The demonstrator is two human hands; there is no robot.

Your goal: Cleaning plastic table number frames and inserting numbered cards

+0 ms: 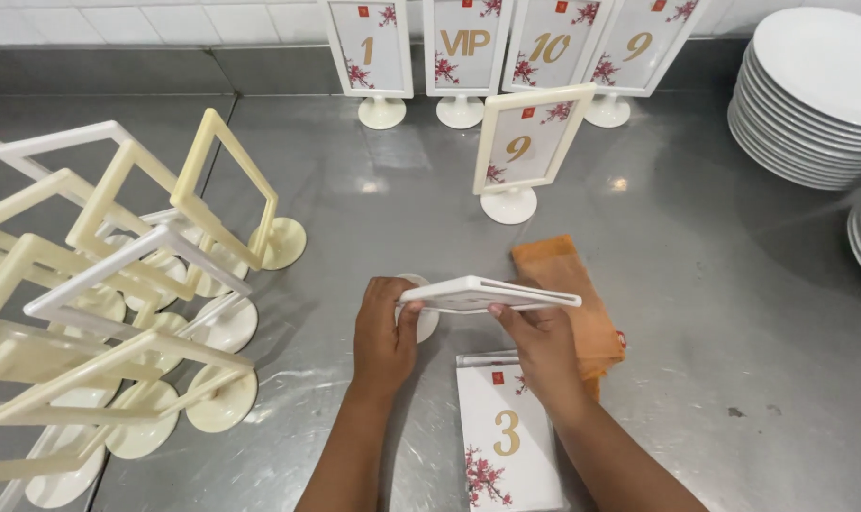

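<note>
Head view looks down on your two hands over a steel counter [696, 284]. Your left hand [385, 334] is curled around the round white base [425, 320] of a white table sign holder [487, 294], fingers wrapped on the base from the left. Your right hand [542, 343] pinches the lower edge of the holder's frame, thumb on the near side and fingers beneath. You hold the frame tipped flat and nearly edge-on to the camera, just above the counter, so its face cannot be read. Directly under your right wrist lies a white card [506, 436] with a gold numeral and a red blossom sprig, flat on the steel. Just beyond your right hand, touching the counter, sits a folded orange cloth [582, 284]. Farther back stands one upright numbered sign [525, 147] on its own, and behind it a row of four more signs [506, 47] lines the tiled wall. To your left, a crowded cluster of empty cream and white frames [117, 284] leans at mixed angles on round bases. At the far right, stacked white plates [814, 90] rest on the counter.
</note>
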